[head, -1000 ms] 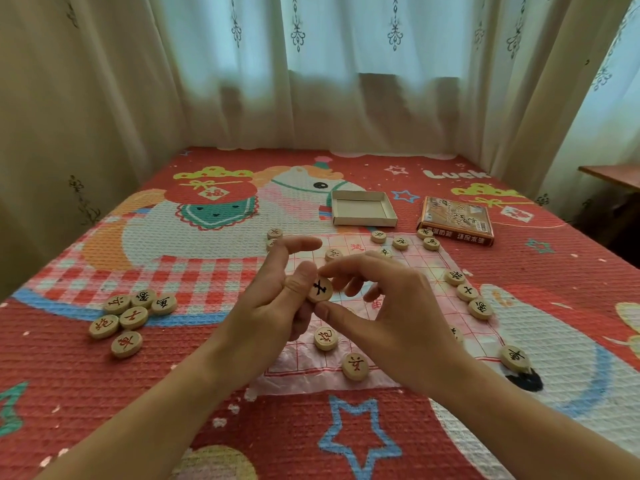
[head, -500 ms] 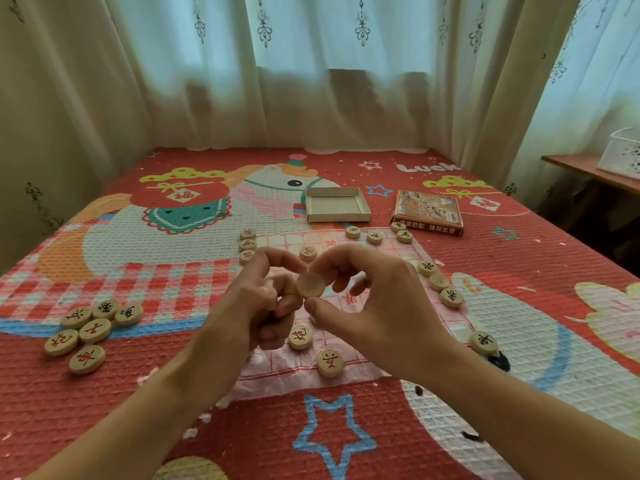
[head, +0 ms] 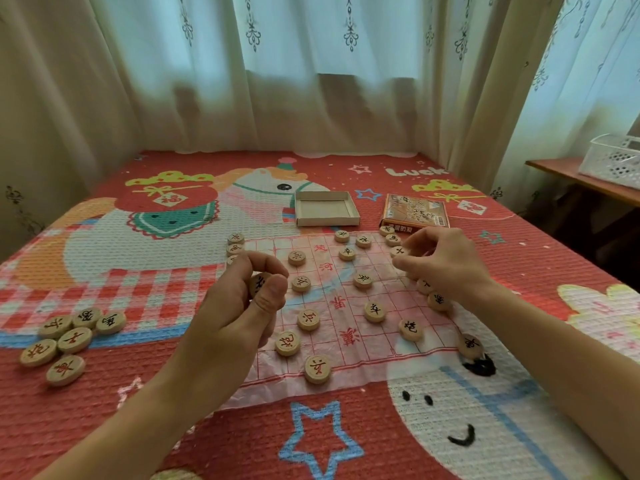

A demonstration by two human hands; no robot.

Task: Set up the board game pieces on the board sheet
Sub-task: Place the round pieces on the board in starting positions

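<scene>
A thin plastic board sheet (head: 349, 358) with a red grid lies on the red bedspread. Several round wooden pieces with red or black characters sit on it, such as one near its front edge (head: 317, 369). My left hand (head: 239, 306) hovers over the sheet's left side and pinches a black-marked piece (head: 258, 285) between thumb and fingers. My right hand (head: 446, 263) is over the sheet's right edge, pinching another black-marked piece (head: 398, 251) at its fingertips. More pieces line the sheet's right border, partly hidden under that hand.
A cluster of several loose pieces (head: 71, 339) lies on the bedspread at the left. An empty cardboard box tray (head: 325, 208) and the printed box lid (head: 414, 212) sit behind the sheet. A wooden side table (head: 581, 181) with a white basket (head: 613, 161) stands at the right.
My hands were together over the sheet's middle passing one piece. They have parted: the right hand moved to the sheet's right edge with a piece, the left stays left, holding another.
</scene>
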